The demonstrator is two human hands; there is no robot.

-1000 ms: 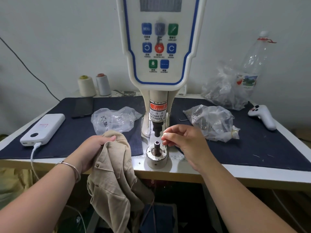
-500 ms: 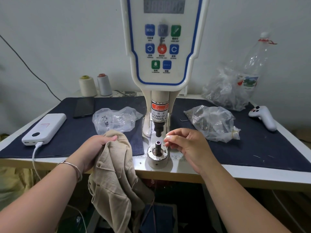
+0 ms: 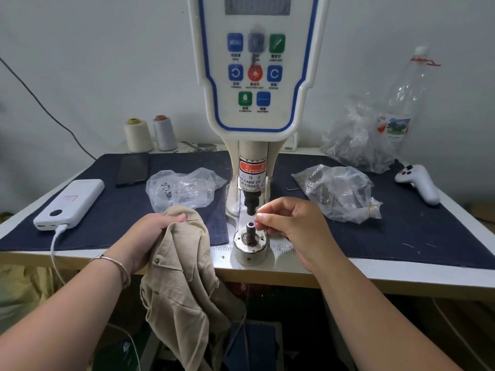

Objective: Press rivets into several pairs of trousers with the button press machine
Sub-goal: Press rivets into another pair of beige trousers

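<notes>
Since a moment ago the right hand point(image 3: 292, 223) has dropped closer to the post point(image 3: 251, 231) of the press machine point(image 3: 254, 103), fingertips pinched together; what they pinch is too small to tell. Left hand point(image 3: 150, 234) grips the tan trousers point(image 3: 184, 277) at the table point(image 3: 375, 274) edge, just left of the post.

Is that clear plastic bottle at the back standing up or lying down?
Upright: the plastic bottle stands behind a crumpled plastic bag, cap on top.

Crumpled beige trousers point(image 3: 184, 266) hang over the table edge, just left of the white button press machine point(image 3: 253, 124).
</notes>
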